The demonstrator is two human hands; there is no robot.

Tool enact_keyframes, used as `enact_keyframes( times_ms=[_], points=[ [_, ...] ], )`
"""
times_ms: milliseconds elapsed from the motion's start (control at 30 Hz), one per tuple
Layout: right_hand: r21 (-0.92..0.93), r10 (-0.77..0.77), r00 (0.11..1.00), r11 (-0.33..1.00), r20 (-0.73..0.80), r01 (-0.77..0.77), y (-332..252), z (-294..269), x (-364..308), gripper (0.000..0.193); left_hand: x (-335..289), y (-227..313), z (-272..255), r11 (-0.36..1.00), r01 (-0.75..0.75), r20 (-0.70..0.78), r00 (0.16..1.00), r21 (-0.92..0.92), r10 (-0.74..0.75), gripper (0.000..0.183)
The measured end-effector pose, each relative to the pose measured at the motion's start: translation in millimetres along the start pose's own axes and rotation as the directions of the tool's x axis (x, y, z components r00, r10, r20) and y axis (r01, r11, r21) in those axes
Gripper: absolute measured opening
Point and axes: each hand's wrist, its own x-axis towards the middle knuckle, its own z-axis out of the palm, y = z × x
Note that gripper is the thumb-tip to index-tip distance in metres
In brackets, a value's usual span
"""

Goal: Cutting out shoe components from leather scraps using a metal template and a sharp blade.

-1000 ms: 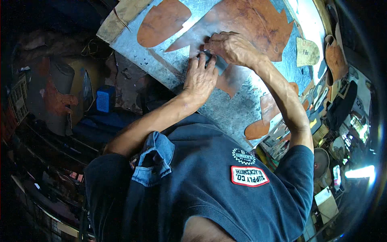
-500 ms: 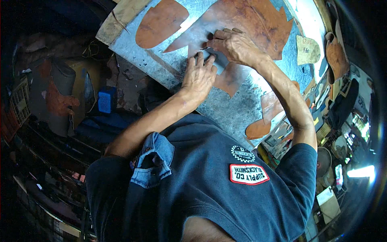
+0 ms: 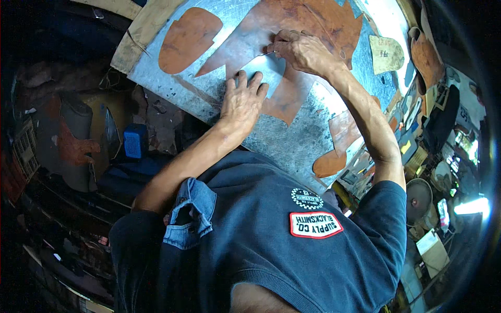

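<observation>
Leaning over a big galvanised metal sheet (image 3: 308,135) that serves as the work surface, the person is marking or cutting brown leather. The large hide (image 3: 313,26) lies across the far middle of that sheet, with a notched edge where pieces seem already to have come out of it. Several cut shapes look finished: a rounded brown piece (image 3: 185,39) to the far left, well apart from the hands, and smaller offcuts (image 3: 334,156) near the sheet's right edge. So I would judge the job partly done, with one outline in hand and plenty of hide uncut.

Pressed flat on the hide sits a grey metal template (image 3: 266,70), roughly shield-shaped. The left hand (image 3: 242,101) lies spread on its near edge, fingers extended and pushing down, gripping nothing. The right hand (image 3: 302,49) is closed around a thin tool at the template's far corner; the tool is too small to tell what it is.

Off to the right lies a pale card pattern (image 3: 386,55), rounded at one end, with dark handwriting on it. A blue box-like object (image 3: 135,141) stands down on the left in the dim clutter. On the dark shirt sit a round white badge and a red-edged white patch (image 3: 314,223).
</observation>
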Motion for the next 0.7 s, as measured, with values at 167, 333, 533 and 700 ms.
enact_keyframes(
  times_ms=[167,333,533,700],
  points=[
    [0.032,0.062,0.998,0.998,0.015,-0.062,5,0,-7,0.027,0,-1,-2,0.999,-0.019,0.041,0.999,0.046,0.017,0.048],
    [0.021,0.056,0.998,0.998,-0.035,-0.055,13,9,-13,0.027,2,-1,-4,0.999,-0.028,0.052,0.998,0.023,0.027,0.047],
    [0.011,0.006,0.997,1.000,-0.075,-0.005,16,7,-19,0.026,3,-1,-6,0.999,-0.024,0.077,0.997,0.040,0.021,0.049],
    [0.034,0.020,0.992,0.999,-0.128,-0.016,23,17,-26,0.025,2,-1,-5,0.998,-0.029,0.092,0.995,0.047,0.024,0.050]
  ],
)
